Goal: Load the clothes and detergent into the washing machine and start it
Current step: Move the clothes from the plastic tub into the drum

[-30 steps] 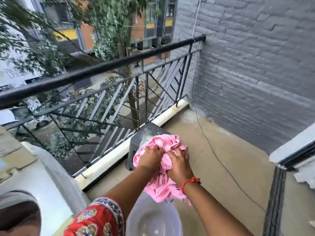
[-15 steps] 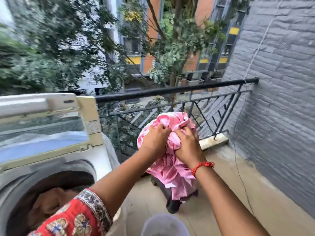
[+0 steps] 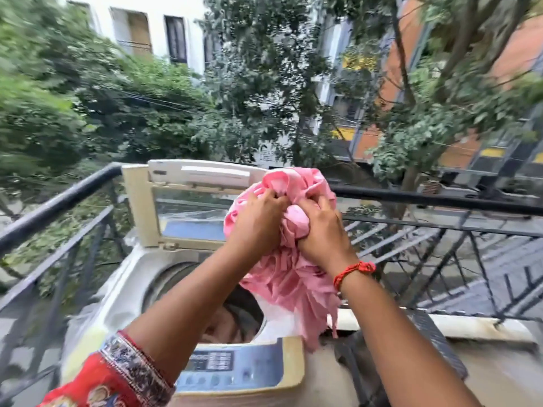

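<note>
A bunched pink cloth (image 3: 289, 274) hangs in the air above the right edge of the top-loading washing machine (image 3: 126, 292). My left hand (image 3: 255, 221) grips its left side and my right hand (image 3: 321, 230), with a red thread at the wrist, grips its right side. The machine's lid (image 3: 188, 201) stands raised at the back. Inside the drum (image 3: 235, 318) lie some brownish clothes, partly hidden by my left forearm. The blue control panel (image 3: 235, 368) faces me at the front. No detergent is in view.
A black metal railing (image 3: 440, 201) runs behind and on both sides of the machine. A dark plastic stool (image 3: 435, 339) stands to the right of the machine, by the white kerb. Trees and buildings lie beyond.
Both hands have lifted the pink cloth from above the stool and carried it left, to over the machine's opening. The view has swung left and up, bringing the whole machine in.
</note>
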